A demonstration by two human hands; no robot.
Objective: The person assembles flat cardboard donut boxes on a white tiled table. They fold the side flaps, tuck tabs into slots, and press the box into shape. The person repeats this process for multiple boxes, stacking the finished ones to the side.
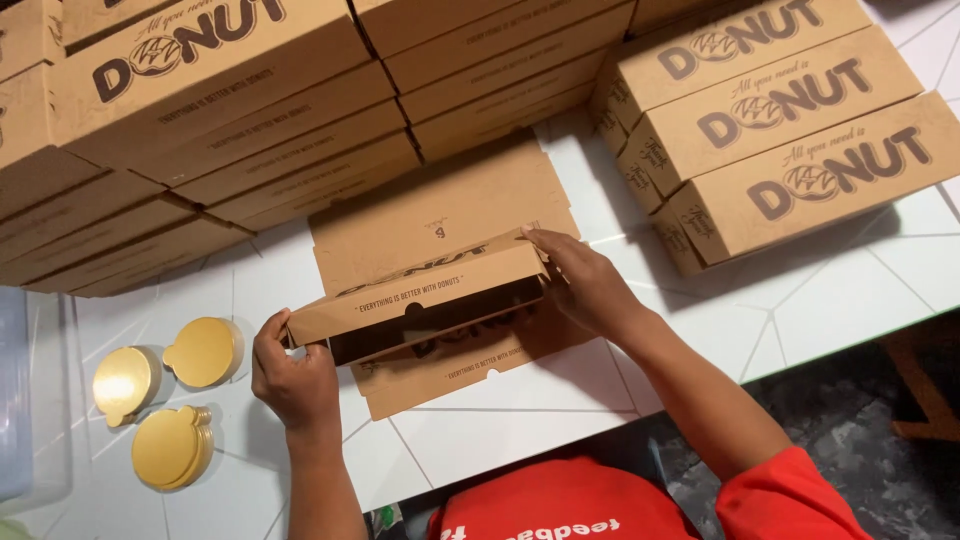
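White tabletop (840, 290) with thin angled seam lines, seen from above; its near edge runs along the bottom of the frame, dark floor beyond at lower right. Lower left: three stacks of gold round cake boards (170, 445), apart from the hands; a clear plastic bin (15, 390) at the left margin. Centre: half-folded brown cardboard box (420, 305), flaps spread flat beneath it; left hand (295, 380) grips its left end, fingers curled; right hand (585, 285) pinches its right corner. Bare table lies right of the box. Far side: stacked finished boxes (240, 130) across the upper left; another stack (790, 130) at upper right, hemming the work area.
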